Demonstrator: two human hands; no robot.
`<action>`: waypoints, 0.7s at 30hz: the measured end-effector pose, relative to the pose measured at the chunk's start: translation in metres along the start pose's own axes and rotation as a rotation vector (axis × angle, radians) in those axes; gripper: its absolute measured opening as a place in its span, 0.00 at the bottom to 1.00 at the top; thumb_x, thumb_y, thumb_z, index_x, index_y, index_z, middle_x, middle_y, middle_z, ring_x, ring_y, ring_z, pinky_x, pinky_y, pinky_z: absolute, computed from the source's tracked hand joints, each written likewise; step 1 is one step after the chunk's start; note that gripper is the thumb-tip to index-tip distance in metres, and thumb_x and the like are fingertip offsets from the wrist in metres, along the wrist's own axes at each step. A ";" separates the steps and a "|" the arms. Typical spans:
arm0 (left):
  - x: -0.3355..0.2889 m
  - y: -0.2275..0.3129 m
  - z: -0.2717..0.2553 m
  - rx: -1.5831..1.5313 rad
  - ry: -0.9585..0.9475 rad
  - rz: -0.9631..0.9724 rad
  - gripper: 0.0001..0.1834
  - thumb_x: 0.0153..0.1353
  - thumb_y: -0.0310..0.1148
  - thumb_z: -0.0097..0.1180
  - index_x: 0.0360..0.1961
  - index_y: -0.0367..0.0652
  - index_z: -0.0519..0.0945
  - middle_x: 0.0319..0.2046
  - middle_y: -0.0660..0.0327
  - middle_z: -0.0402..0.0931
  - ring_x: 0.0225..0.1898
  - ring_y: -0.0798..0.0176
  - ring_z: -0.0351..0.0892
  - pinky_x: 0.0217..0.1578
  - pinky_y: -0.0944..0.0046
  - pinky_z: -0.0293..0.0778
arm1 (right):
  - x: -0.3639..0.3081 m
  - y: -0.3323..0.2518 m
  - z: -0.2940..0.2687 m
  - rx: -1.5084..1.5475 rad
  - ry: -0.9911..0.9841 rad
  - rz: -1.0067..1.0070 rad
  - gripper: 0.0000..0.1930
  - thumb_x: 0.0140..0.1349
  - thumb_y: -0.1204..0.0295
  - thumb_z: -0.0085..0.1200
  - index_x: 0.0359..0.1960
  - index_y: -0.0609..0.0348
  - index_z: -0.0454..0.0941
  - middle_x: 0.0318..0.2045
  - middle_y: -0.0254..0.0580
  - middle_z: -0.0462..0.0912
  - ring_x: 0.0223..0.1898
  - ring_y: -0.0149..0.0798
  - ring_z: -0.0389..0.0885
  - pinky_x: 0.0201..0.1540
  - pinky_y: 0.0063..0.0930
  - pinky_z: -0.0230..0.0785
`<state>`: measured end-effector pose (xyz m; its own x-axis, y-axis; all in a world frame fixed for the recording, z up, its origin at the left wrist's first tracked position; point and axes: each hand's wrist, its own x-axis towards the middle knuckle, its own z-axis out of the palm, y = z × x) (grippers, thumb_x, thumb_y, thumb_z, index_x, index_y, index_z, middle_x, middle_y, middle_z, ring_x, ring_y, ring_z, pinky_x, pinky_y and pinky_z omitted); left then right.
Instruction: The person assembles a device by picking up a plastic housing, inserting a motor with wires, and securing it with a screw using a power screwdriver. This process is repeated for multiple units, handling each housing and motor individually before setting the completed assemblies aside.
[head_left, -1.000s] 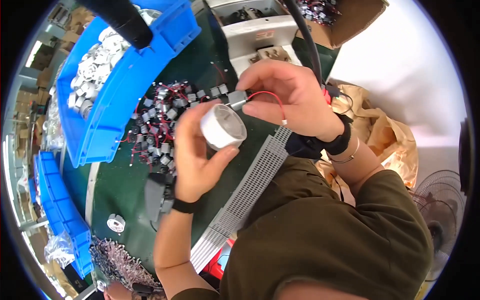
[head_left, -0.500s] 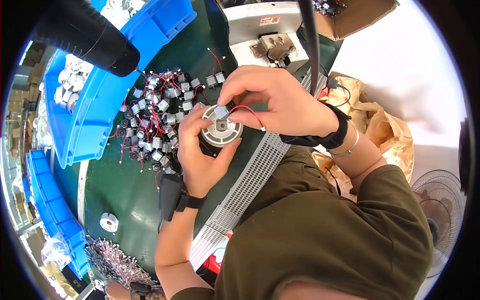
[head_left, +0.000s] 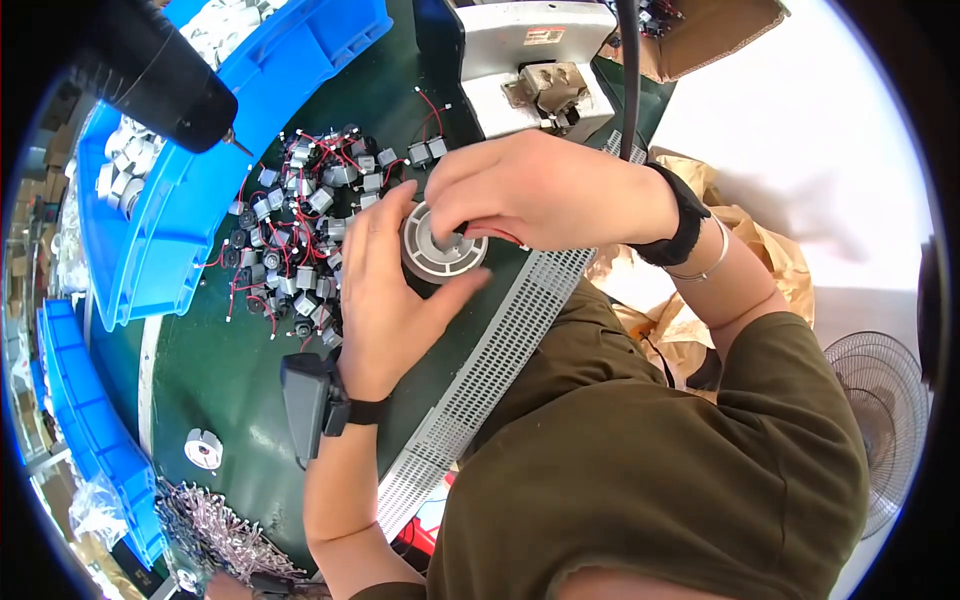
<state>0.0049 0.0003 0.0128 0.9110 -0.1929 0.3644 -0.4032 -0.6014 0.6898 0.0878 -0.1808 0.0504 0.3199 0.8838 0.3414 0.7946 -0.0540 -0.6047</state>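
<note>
While the left hand (head_left: pixel 385 275) cups a round white housing (head_left: pixel 440 268) at the frame's centre, thumb and fingers spread about its rim, the right hand (head_left: pixel 535 190) has its fingertips closed on a small grey motor (head_left: pixel 453 243) over the housing's middle. Whether the left fingers press the rim, I cannot tell. The motor looks brought to its place but not released; how deep it sits is hidden. Many loose motors (head_left: pixel 305 225) lie unjoined on the bench (head_left: pixel 260 380), left of centre. The housing's slotted face points up toward the camera, its axis likewise; the motor's long axis is covered, its red wires (head_left: pixel 505 235) trailing rightward.
</note>
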 end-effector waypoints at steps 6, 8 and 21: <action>-0.003 -0.015 0.000 -0.119 -0.012 -0.014 0.35 0.37 0.28 0.70 0.51 0.41 0.70 0.45 0.53 0.73 0.46 0.50 0.74 0.45 0.58 0.72 | 0.011 -0.012 -0.005 -0.280 -0.199 -0.109 0.09 0.45 0.78 0.54 0.28 0.57 0.69 0.33 0.36 0.74 0.35 0.42 0.74 0.34 0.33 0.70; -0.003 -0.014 -0.002 -0.118 -0.029 -0.008 0.34 0.38 0.28 0.70 0.50 0.41 0.71 0.44 0.53 0.74 0.46 0.50 0.74 0.45 0.58 0.72 | 0.011 -0.014 -0.006 -0.400 -0.213 -0.146 0.08 0.45 0.77 0.53 0.27 0.57 0.68 0.32 0.36 0.74 0.35 0.40 0.74 0.34 0.31 0.70; -0.005 -0.023 0.000 -0.104 0.028 0.108 0.34 0.38 0.30 0.70 0.49 0.39 0.71 0.45 0.51 0.73 0.46 0.49 0.74 0.47 0.57 0.70 | 0.030 -0.014 -0.017 -0.512 -0.523 -0.245 0.09 0.45 0.75 0.54 0.29 0.61 0.70 0.31 0.38 0.74 0.35 0.40 0.75 0.35 0.28 0.71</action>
<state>0.0098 0.0148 -0.0046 0.8598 -0.2290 0.4563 -0.5065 -0.4949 0.7060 0.0951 -0.1612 0.0808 -0.0806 0.9960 -0.0390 0.9917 0.0762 -0.1037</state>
